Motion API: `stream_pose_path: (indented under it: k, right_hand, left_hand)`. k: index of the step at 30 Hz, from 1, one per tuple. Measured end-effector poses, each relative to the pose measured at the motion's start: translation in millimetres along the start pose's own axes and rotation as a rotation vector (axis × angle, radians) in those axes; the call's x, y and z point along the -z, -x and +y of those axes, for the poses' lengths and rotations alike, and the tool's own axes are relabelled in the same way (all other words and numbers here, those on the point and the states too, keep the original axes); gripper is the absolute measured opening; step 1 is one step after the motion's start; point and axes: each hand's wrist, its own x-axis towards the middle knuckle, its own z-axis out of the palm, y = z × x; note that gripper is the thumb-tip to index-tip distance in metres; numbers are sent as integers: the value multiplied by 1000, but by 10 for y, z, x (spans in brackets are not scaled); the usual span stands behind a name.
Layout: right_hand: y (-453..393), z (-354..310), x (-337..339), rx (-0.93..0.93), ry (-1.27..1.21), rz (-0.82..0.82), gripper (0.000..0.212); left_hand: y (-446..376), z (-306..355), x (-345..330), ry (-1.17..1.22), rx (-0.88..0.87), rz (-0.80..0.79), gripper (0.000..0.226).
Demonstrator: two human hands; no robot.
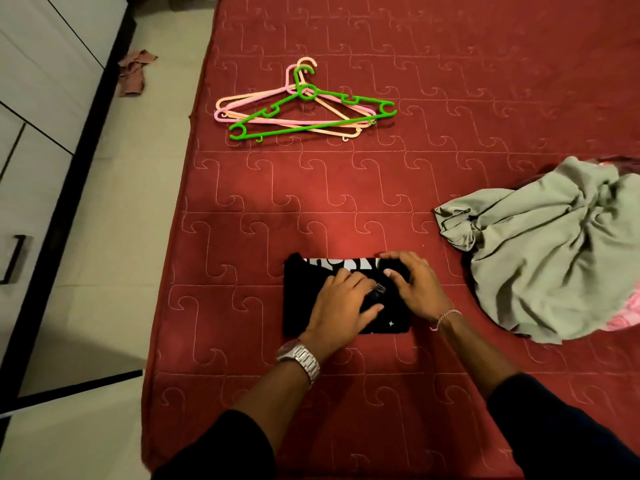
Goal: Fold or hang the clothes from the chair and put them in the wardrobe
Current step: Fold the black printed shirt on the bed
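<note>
A black garment with a white print (304, 299) lies folded into a small rectangle on the red quilted bed (346, 188), near its front edge. My left hand (341, 304), with a metal watch on the wrist, lies flat on the middle of the garment, fingers straight. My right hand (414, 284), with a thin bracelet on the wrist, rests on the garment's right part, fingers spread and slightly bent. A crumpled grey-green garment (547, 258) lies in a heap to the right, with pink fabric (627, 315) showing under it.
Three plastic hangers (304, 109), green, pink and peach, lie stacked on the bed further back. The white wardrobe (38, 98) with dark trim stands along the left, across a strip of pale floor. A brownish rag (133, 72) lies on the floor by it.
</note>
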Motion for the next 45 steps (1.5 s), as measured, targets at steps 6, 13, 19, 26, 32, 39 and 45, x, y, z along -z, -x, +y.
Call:
stream_pose_path:
  k: [6, 13, 19, 26, 32, 39, 45]
  right_hand:
    - [-112, -40, 74, 15, -198, 119, 7]
    - [-97, -41, 108, 137, -150, 95, 8]
    - [-48, -89, 116, 22, -7, 181, 26]
    - [91, 27, 67, -249, -85, 203, 16]
    - [-21, -53, 17, -100, -40, 304, 8]
    - [32, -95, -72, -103, 271, 123, 34]
    - [243, -101, -137, -411, 49, 177, 71]
  left_hand:
    - [-164, 101, -45, 52, 196, -103, 38]
    - [-299, 31, 36, 357, 323, -162, 42]
    - [-338, -30, 33, 438, 370, -202, 22]
    - [-307, -71, -8, 388, 451, -53, 11]
    - [-266, -29, -77, 65, 304, -18, 20]
    - [-218, -45, -156, -224, 230, 238, 35]
    - [-3, -484, 30, -166, 578, 525, 32]
